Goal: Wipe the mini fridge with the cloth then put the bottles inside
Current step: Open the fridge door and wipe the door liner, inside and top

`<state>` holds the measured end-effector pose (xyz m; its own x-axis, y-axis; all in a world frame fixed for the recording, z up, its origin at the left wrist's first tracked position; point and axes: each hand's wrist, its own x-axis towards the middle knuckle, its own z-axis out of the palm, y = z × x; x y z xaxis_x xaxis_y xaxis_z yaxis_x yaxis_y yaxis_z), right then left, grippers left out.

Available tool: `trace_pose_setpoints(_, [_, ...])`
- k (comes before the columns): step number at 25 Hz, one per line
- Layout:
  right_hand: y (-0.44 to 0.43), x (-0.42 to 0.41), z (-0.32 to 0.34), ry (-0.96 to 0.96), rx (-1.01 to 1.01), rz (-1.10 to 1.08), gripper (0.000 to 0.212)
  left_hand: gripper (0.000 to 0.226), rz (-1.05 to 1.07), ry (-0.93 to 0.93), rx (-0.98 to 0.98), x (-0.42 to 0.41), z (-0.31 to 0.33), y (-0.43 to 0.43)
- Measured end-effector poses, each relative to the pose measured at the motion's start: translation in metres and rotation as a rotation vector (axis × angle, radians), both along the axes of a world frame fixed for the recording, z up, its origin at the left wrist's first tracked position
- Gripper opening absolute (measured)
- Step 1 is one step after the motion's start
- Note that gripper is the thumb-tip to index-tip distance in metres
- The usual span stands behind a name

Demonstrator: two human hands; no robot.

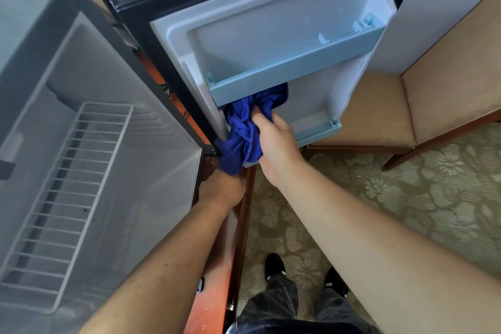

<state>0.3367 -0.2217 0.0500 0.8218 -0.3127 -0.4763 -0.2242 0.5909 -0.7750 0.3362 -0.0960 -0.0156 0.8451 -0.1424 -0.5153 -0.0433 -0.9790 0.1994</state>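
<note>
Head view: right hand grip clamps blue cloth inside lower door shelf; left hand grip unclear.

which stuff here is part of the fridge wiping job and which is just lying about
Job: blue cloth in right hand; fridge door with its shelves; fridge interior with wire rack; left hand at the door's lower corner.
Just there: chair, carpet.

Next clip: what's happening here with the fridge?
A person is wiping the inside of the open white mini fridge door. The right hand presses a crumpled blue cloth into the space below the pale blue door shelf. The left hand grips the door's bottom edge. The fridge interior, with its white wire rack, holds no bottles, and none are in view.
</note>
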Motion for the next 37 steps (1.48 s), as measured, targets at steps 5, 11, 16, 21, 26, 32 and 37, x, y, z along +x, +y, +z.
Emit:
trace_pose_setpoints(5, [-0.004,0.004,-0.005,-0.018,-0.100,0.163,0.018,0.032,0.043,0.005,-0.038,-0.002,-0.003,0.001])
trace_pose_setpoints(11, [-0.029,0.009,-0.013,0.007,-0.135,0.070,0.018,0.033,0.008,-0.032,0.040,-0.006,-0.001,-0.002])
trace_pose_setpoints(16, [-0.092,0.013,-0.022,0.097,-0.134,-0.182,0.014,0.064,-0.018,-0.021,-0.046,-0.009,0.005,-0.004])
trace_pose_setpoints(21, [-0.140,0.019,-0.033,0.155,-0.144,-0.211,0.034,0.071,0.015,-0.012,-0.049,-0.011,0.008,-0.007])
trace_pose_setpoints(26, [-0.135,0.027,-0.040,0.185,0.020,-0.178,0.033,0.072,0.031,-0.024,-0.063,-0.010,0.003,-0.011])
trace_pose_setpoints(32, [-0.111,0.028,-0.061,0.290,0.102,-0.079,0.033,0.074,0.032,-0.042,-0.090,-0.012,-0.001,-0.008])
trace_pose_setpoints(37, [-0.085,0.043,-0.066,0.400,0.062,0.003,0.030,0.075,0.036,-0.044,-0.132,-0.014,-0.008,-0.005])
